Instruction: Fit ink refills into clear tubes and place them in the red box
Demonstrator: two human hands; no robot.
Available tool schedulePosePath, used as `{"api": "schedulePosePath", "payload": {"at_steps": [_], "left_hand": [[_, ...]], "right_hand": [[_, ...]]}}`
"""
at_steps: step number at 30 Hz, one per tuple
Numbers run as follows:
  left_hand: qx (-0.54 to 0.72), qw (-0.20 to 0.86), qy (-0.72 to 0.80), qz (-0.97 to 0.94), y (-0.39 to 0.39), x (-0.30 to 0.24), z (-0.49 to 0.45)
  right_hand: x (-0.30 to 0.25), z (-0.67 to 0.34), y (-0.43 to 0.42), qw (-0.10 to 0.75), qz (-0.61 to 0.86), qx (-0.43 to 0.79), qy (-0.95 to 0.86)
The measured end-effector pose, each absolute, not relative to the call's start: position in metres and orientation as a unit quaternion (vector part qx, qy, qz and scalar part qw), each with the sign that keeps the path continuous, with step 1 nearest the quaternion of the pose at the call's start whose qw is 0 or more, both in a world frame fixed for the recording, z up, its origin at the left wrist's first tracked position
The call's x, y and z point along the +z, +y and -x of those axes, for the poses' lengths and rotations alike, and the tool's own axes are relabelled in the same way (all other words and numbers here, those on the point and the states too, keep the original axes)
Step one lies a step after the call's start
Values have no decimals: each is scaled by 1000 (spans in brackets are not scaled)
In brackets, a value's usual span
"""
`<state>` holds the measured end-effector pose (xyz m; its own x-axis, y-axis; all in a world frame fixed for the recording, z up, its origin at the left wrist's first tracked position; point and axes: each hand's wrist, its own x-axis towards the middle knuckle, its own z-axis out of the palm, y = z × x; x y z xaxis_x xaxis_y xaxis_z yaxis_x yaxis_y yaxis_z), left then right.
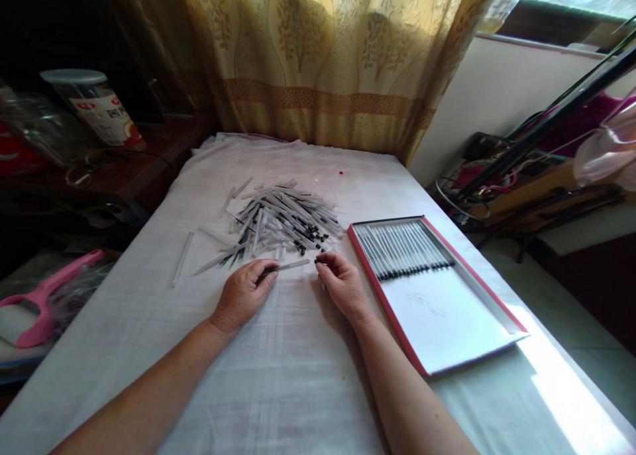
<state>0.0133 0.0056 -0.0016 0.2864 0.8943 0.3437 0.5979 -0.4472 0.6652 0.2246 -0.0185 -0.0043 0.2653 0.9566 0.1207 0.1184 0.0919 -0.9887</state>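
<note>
Tubes (285,206) and little black bits (301,249) lie all jumbled on the white cloth (278,389) of your desk. Your left hand (246,293) is closed around one end of a thin clear tube (295,265), and the other end points at your right hand (342,286). Your right hand pinches a tiny dark piece (318,261) very near that end. To your right, a flat box with red sides (447,336) holds a neat row of clear pens (405,246) with black tips.
</note>
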Motion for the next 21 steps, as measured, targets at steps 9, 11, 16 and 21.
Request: {"api": "schedulePosePath", "payload": {"at_steps": [9, 11, 16, 21], "left_hand": [[342, 205, 481, -781, 5, 0, -15], [342, 205, 479, -782, 5, 0, -15], [339, 204, 473, -788, 5, 0, -14], [339, 200, 472, -789, 5, -1, -14]], "right_hand": [[-1, -221, -21, 543, 557, 363, -513], [-2, -221, -21, 540, 559, 352, -521], [-5, -222, -20, 539, 563, 350, -520], [-5, -221, -20, 539, 565, 360, -511]]}}
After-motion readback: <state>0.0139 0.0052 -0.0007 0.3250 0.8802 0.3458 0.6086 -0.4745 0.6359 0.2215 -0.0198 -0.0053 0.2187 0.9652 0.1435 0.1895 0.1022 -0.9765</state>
